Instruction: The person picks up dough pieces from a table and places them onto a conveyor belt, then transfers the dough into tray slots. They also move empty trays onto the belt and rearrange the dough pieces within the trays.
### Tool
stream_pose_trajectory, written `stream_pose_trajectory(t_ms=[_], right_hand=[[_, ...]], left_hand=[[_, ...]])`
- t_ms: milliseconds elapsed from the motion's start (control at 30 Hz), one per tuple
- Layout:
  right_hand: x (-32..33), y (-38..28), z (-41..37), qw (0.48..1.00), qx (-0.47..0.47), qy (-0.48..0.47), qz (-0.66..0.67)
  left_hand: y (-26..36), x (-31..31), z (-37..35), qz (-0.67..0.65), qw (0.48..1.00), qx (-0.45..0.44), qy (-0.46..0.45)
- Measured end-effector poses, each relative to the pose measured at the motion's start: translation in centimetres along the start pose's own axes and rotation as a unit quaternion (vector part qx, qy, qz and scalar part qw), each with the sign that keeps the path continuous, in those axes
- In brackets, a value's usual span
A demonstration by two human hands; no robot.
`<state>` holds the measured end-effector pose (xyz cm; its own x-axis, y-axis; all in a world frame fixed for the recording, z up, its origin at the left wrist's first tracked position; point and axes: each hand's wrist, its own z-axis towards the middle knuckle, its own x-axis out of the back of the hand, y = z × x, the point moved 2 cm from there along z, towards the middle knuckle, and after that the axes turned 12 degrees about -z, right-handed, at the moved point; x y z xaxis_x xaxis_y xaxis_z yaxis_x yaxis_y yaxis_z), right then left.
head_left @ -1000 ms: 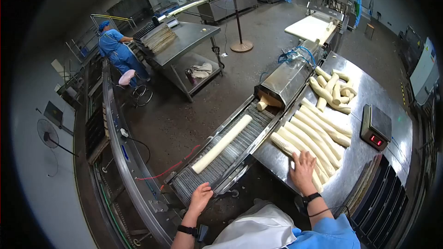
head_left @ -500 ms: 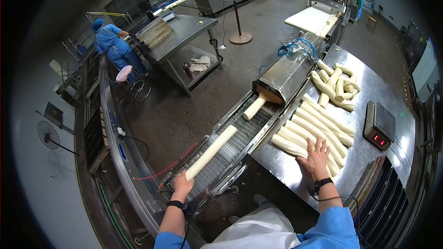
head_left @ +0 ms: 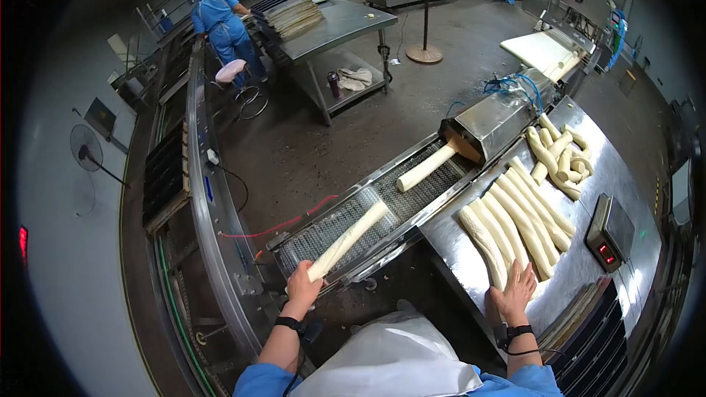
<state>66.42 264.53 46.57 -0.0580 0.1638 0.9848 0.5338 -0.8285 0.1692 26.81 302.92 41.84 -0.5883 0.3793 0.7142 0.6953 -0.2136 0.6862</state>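
Observation:
In the head view my left hand (head_left: 303, 284) is closed around the near end of a long, pale dough log (head_left: 348, 241). The log's far end rests over the metal mesh conveyor belt (head_left: 309, 240). Over on the steel table, my right hand (head_left: 515, 292) has its fingers spread at the near ends of a row of dough logs (head_left: 523, 222). Its fingertips appear to touch them. A second dough log (head_left: 426, 167) lies farther up the belt, coming out of the machine's metal hood (head_left: 491, 123).
Shorter dough pieces (head_left: 562, 154) are heaped behind the row. A digital scale (head_left: 610, 231) and a stack of dark trays (head_left: 588, 327) stand at the right. A curved rail (head_left: 202, 169) runs along the left. A co-worker in blue (head_left: 224, 26) stands beyond it, near another steel table (head_left: 338, 26).
The view has shifted, so the surroundings sit differently. My right hand has slid back from the middle of the row to its near ends. My left hand still grips its dough log.

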Motion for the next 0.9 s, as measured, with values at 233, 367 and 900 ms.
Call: stream_pose_trajectory(t_ms=[233, 367, 900], right_hand=[[-1.1, 0.8, 1.9, 0.999, -0.027, -0.016, 0.015], [-1.4, 1.8, 1.6, 0.997, -0.024, -0.057, 0.052], [-1.1, -0.2, -0.2, 0.995, 0.058, -0.071, 0.035]], left_hand=[[-1.6, 1.9, -3.3, 0.091, 0.993, 0.059, 0.042], [-4.2, 2.3, -4.1, -0.010, 0.996, 0.077, 0.049], [8.7, 2.5, -7.3, -0.662, 0.700, 0.183, -0.197]])
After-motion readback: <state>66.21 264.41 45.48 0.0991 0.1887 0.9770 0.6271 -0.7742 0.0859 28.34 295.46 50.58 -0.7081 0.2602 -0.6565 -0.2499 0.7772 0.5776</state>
